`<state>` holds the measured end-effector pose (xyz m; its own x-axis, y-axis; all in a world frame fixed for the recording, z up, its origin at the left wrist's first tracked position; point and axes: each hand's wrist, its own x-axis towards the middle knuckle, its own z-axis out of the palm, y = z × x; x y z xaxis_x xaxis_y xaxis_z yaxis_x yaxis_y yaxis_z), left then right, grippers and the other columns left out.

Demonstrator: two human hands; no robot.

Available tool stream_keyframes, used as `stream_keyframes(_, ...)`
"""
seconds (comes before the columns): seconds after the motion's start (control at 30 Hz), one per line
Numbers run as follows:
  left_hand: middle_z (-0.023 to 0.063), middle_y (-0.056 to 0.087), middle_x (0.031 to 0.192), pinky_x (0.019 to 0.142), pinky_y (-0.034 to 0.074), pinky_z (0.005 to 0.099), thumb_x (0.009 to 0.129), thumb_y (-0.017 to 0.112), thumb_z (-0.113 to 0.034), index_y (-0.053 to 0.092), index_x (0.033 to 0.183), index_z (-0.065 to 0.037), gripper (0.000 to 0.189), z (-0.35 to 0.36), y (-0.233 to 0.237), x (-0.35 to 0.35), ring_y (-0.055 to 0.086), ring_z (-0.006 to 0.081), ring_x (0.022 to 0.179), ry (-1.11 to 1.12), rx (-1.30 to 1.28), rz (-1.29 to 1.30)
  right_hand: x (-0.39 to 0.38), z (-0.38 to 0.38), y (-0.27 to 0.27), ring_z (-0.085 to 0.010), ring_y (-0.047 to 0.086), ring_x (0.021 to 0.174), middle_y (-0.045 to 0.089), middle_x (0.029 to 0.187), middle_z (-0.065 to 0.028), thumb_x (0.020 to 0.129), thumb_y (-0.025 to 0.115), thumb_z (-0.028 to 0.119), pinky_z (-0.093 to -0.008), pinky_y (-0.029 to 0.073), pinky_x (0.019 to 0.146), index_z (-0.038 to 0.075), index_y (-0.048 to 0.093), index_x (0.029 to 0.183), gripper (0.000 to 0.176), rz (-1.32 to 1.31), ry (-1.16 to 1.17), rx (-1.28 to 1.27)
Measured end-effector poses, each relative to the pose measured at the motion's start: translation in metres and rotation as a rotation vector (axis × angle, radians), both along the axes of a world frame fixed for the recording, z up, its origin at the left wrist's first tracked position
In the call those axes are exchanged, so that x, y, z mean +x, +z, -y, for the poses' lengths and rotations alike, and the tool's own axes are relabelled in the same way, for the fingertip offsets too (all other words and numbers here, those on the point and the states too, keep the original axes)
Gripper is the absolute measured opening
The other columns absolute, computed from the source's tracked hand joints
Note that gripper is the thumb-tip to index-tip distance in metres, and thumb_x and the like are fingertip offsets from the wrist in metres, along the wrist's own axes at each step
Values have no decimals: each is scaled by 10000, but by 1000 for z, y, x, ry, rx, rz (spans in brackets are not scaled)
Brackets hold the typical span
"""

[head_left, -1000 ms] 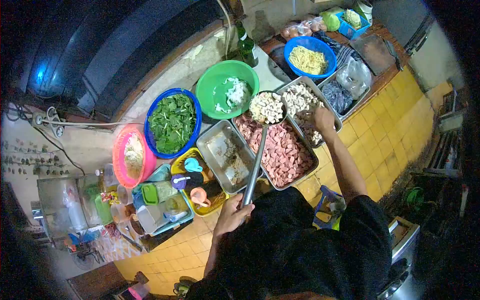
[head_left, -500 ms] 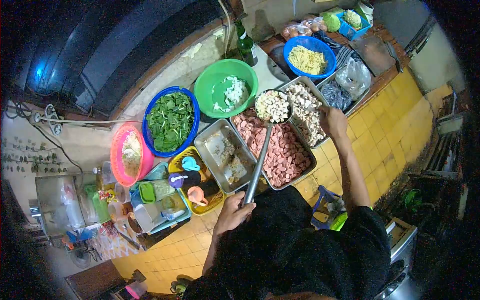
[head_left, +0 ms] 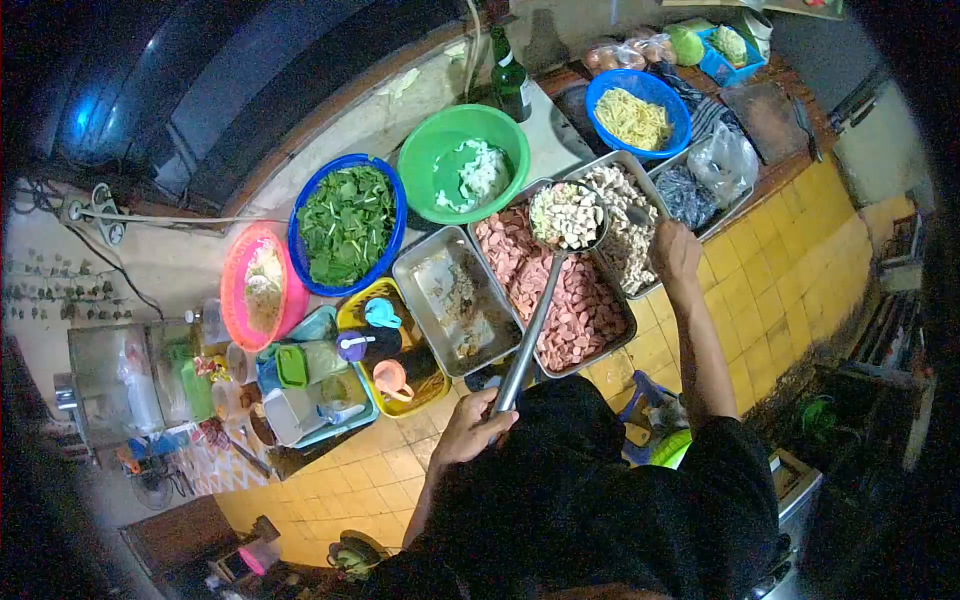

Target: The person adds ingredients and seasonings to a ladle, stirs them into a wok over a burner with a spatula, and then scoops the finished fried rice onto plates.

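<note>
My left hand [head_left: 468, 430] grips the long metal handle of a round strainer ladle [head_left: 567, 215] filled with pale diced pieces. The ladle hangs over the steel tray of pink sliced sausage [head_left: 560, 300]. My right hand [head_left: 676, 250] reaches into the adjoining steel tray of pale chunks [head_left: 625, 215], fingers bent at its near edge; whether it holds anything I cannot tell. My dark sleeves and torso fill the lower middle of the view.
Along the yellow tiled counter [head_left: 790, 240] stand a green bowl [head_left: 462, 160] with white shreds, a blue bowl of greens [head_left: 346, 222], a pink bowl [head_left: 262, 285], a blue noodle bowl [head_left: 637, 112], a nearly empty steel tray [head_left: 455, 300], a green bottle [head_left: 512, 75] and small containers [head_left: 330, 375].
The ladle has drifted right, from above the sausage tray's far end toward the tray of pale chunks. My right hand pulled back from inside that tray to its near edge.
</note>
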<state>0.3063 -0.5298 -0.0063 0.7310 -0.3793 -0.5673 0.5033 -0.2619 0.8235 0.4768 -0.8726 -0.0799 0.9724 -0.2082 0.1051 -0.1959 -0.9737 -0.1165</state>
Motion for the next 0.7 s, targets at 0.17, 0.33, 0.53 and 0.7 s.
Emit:
stream_keyframes(0.17, -3, 489, 591, 463, 360, 224, 820, 588, -117, 501, 793, -42, 118, -10, -2, -9, 465, 74, 506, 57, -40, -44, 10, 5, -58, -334, 599, 555, 585, 605, -196, 756, 481, 116, -438, 472, 505, 28, 601, 669, 172, -7, 167, 10)
stream_keyframes(0.33, 6, 488, 576, 423, 354, 219, 827, 585, -111, 487, 840, -42, 121, -12, 10, -9, 463, 77, 460, 150, -90, -154, 22, -5, -60, -345, 602, 625, 601, 679, -202, 726, 547, 167, -432, 483, 572, 49, 618, 714, 139, -29, 256, 128)
stream_keyframes(0.53, 4, 480, 553, 414, 349, 216, 823, 583, -104, 492, 845, -37, 115, -14, 11, -12, 460, 78, 444, 146, -17, -160, 12, 16, -51, -349, 606, 719, 628, 834, -173, 764, 536, 164, -418, 483, 656, 180, 675, 884, 184, -136, 68, 322)
stream_keyframes(0.7, 5, 479, 550, 409, 348, 216, 822, 580, -101, 493, 842, -30, 114, -10, 16, -11, 470, 82, 442, 153, -47, -127, 4, 20, -36, -348, 604, 718, 625, 795, -176, 780, 545, 187, -438, 476, 626, 208, 677, 901, 180, -85, 17, 253)
